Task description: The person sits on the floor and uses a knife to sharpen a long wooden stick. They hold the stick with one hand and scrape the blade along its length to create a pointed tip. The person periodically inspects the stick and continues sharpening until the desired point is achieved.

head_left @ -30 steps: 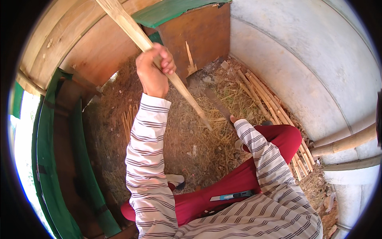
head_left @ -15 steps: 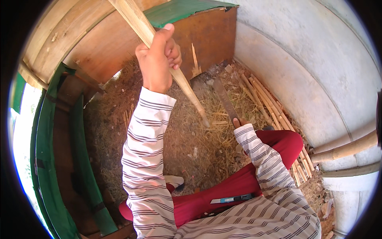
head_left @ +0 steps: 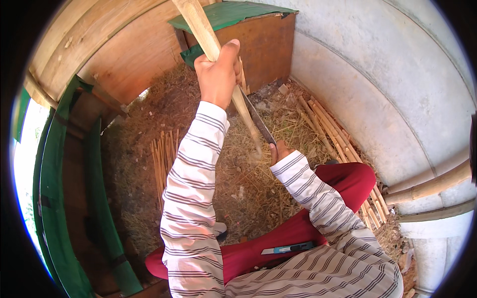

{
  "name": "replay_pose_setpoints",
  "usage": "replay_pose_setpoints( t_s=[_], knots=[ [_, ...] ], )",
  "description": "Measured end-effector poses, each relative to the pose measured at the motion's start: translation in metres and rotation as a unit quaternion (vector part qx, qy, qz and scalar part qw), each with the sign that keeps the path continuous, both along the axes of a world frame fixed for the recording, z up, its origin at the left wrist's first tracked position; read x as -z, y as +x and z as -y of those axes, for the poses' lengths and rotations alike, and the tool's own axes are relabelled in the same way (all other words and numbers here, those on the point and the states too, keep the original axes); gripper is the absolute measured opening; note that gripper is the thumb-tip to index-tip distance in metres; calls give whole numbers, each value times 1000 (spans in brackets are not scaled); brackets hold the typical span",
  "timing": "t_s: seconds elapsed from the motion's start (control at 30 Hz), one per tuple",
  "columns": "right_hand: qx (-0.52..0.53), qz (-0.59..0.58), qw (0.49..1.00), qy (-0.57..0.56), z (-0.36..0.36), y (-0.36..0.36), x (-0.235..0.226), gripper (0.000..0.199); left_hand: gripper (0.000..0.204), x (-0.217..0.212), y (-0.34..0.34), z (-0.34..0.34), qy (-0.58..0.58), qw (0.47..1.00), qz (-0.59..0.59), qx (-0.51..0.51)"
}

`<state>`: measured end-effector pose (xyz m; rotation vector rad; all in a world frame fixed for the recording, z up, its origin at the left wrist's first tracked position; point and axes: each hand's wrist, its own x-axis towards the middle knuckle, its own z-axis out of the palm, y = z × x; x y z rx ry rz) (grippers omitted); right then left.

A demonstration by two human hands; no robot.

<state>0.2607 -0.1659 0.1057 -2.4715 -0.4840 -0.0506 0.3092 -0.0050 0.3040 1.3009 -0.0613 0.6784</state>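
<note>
My left hand point(head_left: 218, 77), fingers wrapped round it, holds a long pale wooden pole point(head_left: 198, 25) that slants from the top of the picture down toward the ground in front of me. My right hand point(head_left: 282, 150) is closed on the handle of a machete point(head_left: 262, 124), its handle hidden by the fingers. The dark blade points up and to the left, alongside the lower part of the pole; whether the two touch I cannot tell. Part of the blade is behind the pole and left hand. A blue and black utility knife point(head_left: 285, 248) lies on my lap.
Thin wooden strips lie in a bundle on the right point(head_left: 343, 139), with another bundle on the left point(head_left: 161, 154). Dry straw point(head_left: 233, 184) covers the ground. Around me stand a green-topped wooden box point(head_left: 266, 52), a pale wall point(head_left: 362, 84) and a green-edged wooden frame point(head_left: 59, 188).
My left hand and the upper pole have shifted right. My right hand has moved left and slightly up, bringing the machete blade in beside the pole.
</note>
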Motion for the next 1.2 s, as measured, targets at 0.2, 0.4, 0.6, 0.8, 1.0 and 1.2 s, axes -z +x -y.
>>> replay_pose_setpoints(
  t_s=[0.2,0.4,0.6,0.8,1.0,1.2],
  knots=[
    [11,-37,999,8,-8,12,0,41,39,6,12,-9,-11,999,16,-30],
    [53,50,995,70,-31,0,-33,30,36,10,18,-5,-20,999,18,-43],
    [55,-58,995,53,-41,22,56,35,37,10,13,-14,-17,998,26,-61],
    [58,83,988,121,-45,14,-16,34,36,14,14,-7,-11,999,30,-28],
    [38,52,993,99,-48,19,21,34,38,12,11,-13,-18,997,26,-66],
    [40,80,986,141,-37,5,-37,32,39,8,5,-21,-29,998,29,-45]
  ],
)
